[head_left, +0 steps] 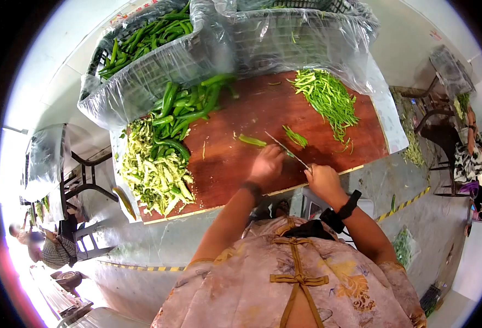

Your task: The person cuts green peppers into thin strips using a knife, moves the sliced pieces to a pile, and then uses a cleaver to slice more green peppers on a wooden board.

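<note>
My right hand (325, 185) is closed around the handle of a knife (286, 146), its thin blade slanting up and left over the brown cutting board (227, 183). Curled fingers of my left hand (267, 165) press down beside the blade. A bit of green pepper (290, 154) shows at the blade; most of it is hidden under the fingers. Just above my left hand lies a pepper piece (252, 140). Sliced pepper strips (295, 136) rest right of the blade, and a larger pile of green strips (328, 101) is at the upper right.
Whole green peppers (183, 106) and a heap of pale pepper cores and scraps (156, 172) cover the board's left side. Behind stand plastic-lined crates, one with peppers (148, 41), another (301, 41) to its right. Other people sit at far left and right (471, 153).
</note>
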`<state>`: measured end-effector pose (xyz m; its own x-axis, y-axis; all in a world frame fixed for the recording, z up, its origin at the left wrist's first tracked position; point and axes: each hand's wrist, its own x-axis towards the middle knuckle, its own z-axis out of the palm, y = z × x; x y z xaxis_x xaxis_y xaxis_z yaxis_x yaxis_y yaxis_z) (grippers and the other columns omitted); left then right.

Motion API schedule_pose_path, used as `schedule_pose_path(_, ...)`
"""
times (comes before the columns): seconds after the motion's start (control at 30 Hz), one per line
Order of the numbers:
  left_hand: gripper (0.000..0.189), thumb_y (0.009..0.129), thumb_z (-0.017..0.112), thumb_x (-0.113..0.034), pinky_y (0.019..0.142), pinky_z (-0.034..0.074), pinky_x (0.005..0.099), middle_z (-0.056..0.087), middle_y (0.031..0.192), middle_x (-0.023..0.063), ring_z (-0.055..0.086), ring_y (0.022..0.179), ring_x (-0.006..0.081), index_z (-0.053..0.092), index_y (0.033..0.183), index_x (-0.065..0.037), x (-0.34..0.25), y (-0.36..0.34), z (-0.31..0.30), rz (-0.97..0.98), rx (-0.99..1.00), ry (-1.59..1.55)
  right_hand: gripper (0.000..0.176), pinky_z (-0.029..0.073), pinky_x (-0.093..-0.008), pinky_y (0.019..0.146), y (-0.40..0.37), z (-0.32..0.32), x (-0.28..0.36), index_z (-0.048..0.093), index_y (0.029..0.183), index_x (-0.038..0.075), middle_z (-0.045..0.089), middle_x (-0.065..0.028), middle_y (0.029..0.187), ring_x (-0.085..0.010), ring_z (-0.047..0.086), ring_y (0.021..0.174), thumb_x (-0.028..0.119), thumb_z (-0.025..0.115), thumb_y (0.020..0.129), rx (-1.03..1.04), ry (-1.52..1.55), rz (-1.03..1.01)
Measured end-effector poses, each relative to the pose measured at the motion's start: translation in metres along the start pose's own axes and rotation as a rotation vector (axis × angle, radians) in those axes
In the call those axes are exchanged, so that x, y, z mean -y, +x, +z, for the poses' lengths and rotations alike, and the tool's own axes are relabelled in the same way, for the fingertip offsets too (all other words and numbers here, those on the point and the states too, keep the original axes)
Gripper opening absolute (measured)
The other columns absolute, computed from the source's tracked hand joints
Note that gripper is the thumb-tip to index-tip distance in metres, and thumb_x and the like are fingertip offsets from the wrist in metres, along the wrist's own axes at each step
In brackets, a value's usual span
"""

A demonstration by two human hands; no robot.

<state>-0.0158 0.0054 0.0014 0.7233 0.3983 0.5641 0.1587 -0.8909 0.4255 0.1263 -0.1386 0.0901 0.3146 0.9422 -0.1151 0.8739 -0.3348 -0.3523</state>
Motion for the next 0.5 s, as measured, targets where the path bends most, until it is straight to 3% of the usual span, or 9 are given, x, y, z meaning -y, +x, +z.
schedule_pose_path(0.23, 0.024, 0.070, 0.055, -0.002, 0.087, 0.046, 0.0402, 0.056, 0.091, 0.0124, 0.054, 0.097, 0.0310, 0.063, 0.093, -0.001, -0.002, 0.005, -0.004, 0.006, 0.007, -0.047, 0.030, 0.047, -0.0505, 0.062, 0.013, 0.005, 0.004, 0.060, 0.075, -0.003, 0.060, -0.0239, 0.068, -0.0422, 0.060, 0.068, 0.025, 0.055, 0.087, 0.023, 0.070, 0.006)
schedule_pose_path(0.43, 0.027, 0.068, 0.057, -0.003, 0.087, 0.045, 0.0399, 0.056, 0.091, 0.0122, 0.054, 0.095, 0.0312, 0.062, 0.094, 0.001, -0.003, 0.005, -0.008, -0.030, 0.120, -0.072, 0.031, 0.047, -0.0508, 0.062, 0.061, 0.032, 0.017, 0.060, 0.073, -0.001, 0.060, -0.0237, 0.070, -0.0432, 0.059, 0.069, 0.026, 0.055, 0.088, -0.118, 0.120, -0.066)
schedule_pose_path(0.5, 0.027, 0.069, 0.057, -0.003, 0.087, 0.045, 0.0406, 0.058, 0.096, 0.0126, 0.054, 0.097, 0.0314, 0.062, 0.095, 0.000, -0.003, 0.002, -0.003, -0.048, 0.076, -0.072, 0.032, 0.045, -0.0521, 0.063, 0.062, 0.029, 0.017, 0.061, 0.075, 0.002, 0.062, -0.0222, 0.073, -0.0422, 0.059, 0.070, 0.028, 0.051, 0.090, -0.106, 0.163, 0.032)
